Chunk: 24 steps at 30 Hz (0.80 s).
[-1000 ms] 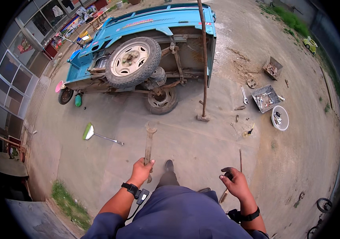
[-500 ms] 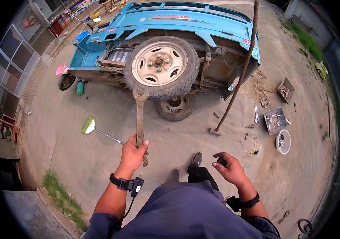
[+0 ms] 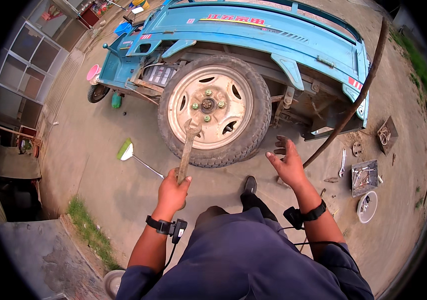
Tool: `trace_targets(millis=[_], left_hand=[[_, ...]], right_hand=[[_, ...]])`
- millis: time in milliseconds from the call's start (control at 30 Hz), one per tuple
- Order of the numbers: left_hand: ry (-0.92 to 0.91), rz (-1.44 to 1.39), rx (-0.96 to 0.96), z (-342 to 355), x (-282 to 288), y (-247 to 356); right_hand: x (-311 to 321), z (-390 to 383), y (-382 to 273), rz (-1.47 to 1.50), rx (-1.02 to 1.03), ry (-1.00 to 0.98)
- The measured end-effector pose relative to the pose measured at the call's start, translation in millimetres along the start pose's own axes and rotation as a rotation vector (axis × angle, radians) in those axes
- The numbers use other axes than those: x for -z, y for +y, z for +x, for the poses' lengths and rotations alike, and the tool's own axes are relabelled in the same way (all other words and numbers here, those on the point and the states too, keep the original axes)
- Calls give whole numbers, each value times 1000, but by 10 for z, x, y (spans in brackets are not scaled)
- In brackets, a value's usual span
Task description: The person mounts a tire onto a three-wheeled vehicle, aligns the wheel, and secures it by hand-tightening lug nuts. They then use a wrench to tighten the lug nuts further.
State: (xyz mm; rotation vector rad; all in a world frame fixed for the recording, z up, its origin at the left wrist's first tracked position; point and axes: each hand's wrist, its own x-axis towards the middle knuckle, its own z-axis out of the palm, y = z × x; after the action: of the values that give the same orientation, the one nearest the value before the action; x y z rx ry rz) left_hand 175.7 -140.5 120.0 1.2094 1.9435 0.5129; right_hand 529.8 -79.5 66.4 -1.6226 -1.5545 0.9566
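My left hand (image 3: 172, 193) is closed round the handle of a large rusty open-end wrench (image 3: 187, 150). The wrench points up and away from me, and its jaw overlaps the lower left of a cream wheel rim; whether they touch I cannot tell. That rim belongs to a wheel (image 3: 214, 107) with a worn black tyre and greenish nuts round its hub (image 3: 208, 104). It is mounted on a blue cargo tricycle (image 3: 253, 35) that seems tipped on its side. My right hand (image 3: 288, 162), fingers apart and holding nothing, hovers right of the tyre, near a wooden pole.
The long wooden pole (image 3: 351, 112) slants against the tricycle's right end. Tools fill a metal tray (image 3: 365, 172), with a white bucket (image 3: 368, 207) and a rusty box (image 3: 387, 135) nearby. A loose wrench (image 3: 342, 163) lies left of the tray. A green-and-white broom (image 3: 126, 150) lies at left.
I have come closer to the tricycle, and the wheel looks larger. The wrench's jaw now overlaps the rim instead of the tyre's lower edge. My right hand has reached forward, fingers spreading.
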Motion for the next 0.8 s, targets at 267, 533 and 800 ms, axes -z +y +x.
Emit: trace_targets(millis=[267, 533, 800], left_hand=[[-28, 190, 41, 740, -150, 119], [-82, 325, -32, 1021, -57, 180], [-148, 312, -111, 1279, 122, 164]], right_hand=[[-427, 1224, -17, -86, -23, 187], [-802, 1541, -34, -93, -111, 355], [-811, 1608, -14, -162, -109, 362]])
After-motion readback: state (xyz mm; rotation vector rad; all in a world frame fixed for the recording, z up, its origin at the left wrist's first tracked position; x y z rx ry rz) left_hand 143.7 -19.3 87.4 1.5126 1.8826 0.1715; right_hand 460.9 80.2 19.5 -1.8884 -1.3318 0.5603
